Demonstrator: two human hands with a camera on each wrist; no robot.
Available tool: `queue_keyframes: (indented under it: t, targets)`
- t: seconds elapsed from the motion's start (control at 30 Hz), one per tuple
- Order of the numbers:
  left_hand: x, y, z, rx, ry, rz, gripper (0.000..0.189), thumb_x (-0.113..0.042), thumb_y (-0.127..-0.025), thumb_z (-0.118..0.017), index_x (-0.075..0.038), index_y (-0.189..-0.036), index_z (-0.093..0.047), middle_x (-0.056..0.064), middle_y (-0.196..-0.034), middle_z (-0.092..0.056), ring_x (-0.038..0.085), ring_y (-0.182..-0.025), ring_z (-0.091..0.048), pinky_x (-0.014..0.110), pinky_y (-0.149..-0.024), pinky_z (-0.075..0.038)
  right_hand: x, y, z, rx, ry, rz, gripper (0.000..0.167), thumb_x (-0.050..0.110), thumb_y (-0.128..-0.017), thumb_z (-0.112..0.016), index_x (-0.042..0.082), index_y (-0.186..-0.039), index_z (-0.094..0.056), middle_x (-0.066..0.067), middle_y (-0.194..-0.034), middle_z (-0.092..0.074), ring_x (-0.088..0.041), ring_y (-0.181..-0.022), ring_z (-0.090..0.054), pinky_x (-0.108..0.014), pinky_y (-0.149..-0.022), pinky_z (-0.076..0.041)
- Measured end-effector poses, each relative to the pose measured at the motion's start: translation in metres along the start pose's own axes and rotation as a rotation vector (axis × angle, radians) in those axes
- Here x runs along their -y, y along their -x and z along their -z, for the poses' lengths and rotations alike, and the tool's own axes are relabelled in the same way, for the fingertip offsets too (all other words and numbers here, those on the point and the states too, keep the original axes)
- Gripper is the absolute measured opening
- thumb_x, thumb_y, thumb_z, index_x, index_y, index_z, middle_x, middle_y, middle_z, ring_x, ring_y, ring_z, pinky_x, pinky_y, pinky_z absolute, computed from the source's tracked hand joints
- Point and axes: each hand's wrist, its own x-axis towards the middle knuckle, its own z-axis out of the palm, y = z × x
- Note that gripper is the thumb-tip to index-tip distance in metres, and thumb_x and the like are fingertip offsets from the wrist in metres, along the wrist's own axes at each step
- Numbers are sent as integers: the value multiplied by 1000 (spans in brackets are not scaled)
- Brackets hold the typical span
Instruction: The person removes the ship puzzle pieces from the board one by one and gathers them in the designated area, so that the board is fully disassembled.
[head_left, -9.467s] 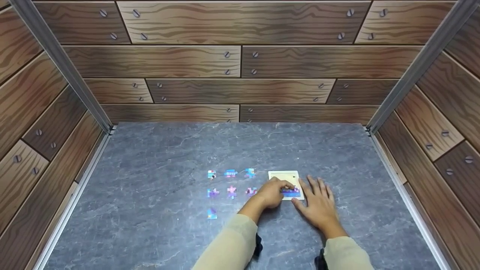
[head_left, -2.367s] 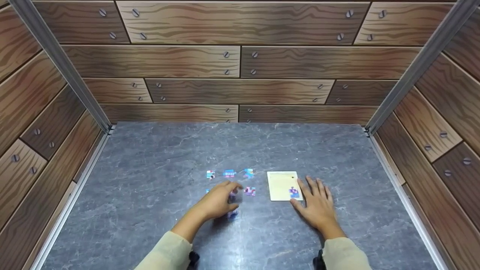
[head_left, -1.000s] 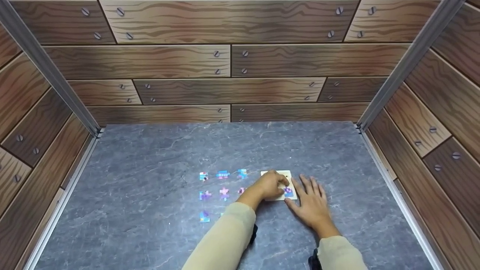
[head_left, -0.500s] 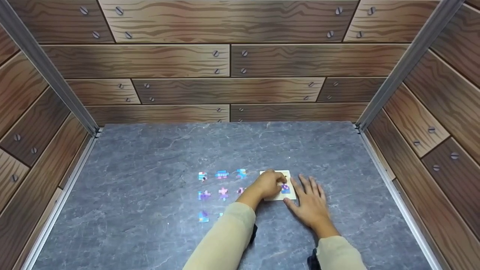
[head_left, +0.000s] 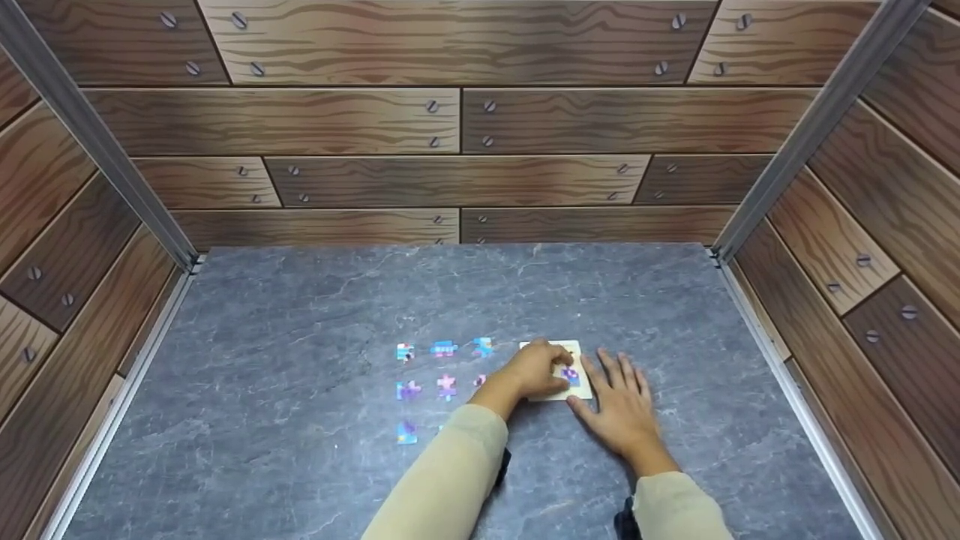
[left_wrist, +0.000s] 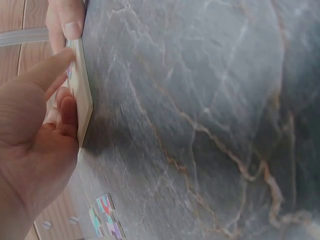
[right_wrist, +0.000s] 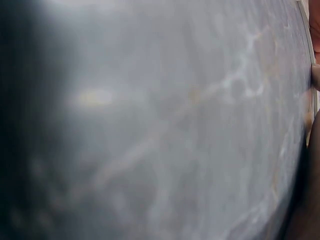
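A small blue-purple jigsaw puzzle piece (head_left: 571,376) lies in the shallow cream puzzle tray (head_left: 579,394). My left hand (head_left: 534,369) reaches over the tray and pinches at this piece between thumb and forefinger; its other fingers are curled under and partly hidden. In the left wrist view the left hand (left_wrist: 37,115) is at the tray's edge (left_wrist: 85,105). My right hand (head_left: 619,409) lies with fingers spread along the tray's right side, thumb at its near corner. The right wrist view is mostly blurred tabletop.
Left of the tray, loose puzzle pieces lie in rows, among them a pink one (head_left: 446,387), a blue one (head_left: 444,349) and a corner-like one (head_left: 406,433). My left forearm covers some. Wood-patterned walls (head_left: 480,180) enclose the grey marbled table (head_left: 300,315).
After moving from the loose pieces to the tray, my left hand has shifted the blue-purple piece slightly up and left within it. My right hand keeps its place.
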Motion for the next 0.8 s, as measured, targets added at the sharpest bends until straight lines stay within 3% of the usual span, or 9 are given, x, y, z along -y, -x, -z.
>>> queue_keyframes:
  t: [0.47, 0.8]
  targets:
    - [0, 1, -2, -28, 1, 6, 37, -19, -92, -82, -11, -127, -75, 6, -113, -72, 14, -99, -63, 26, -98, -54, 1, 0, 0, -4, -5, 0, 82, 63, -100, -63, 25, -169, -40, -15, -177, -34, -49, -166, -21, -70, -131, -13]
    - [1, 0, -4, -23, 7, 11, 39, -24, -93, -85, -14, -129, -75, 5, -120, -72, 15, -105, -66, 27, -103, -54, 0, 1, 0, -4, -8, -2, 81, 61, -100, -64, 25, -169, -40, -15, -177, -34, -48, -166, -20, -70, -132, -12]
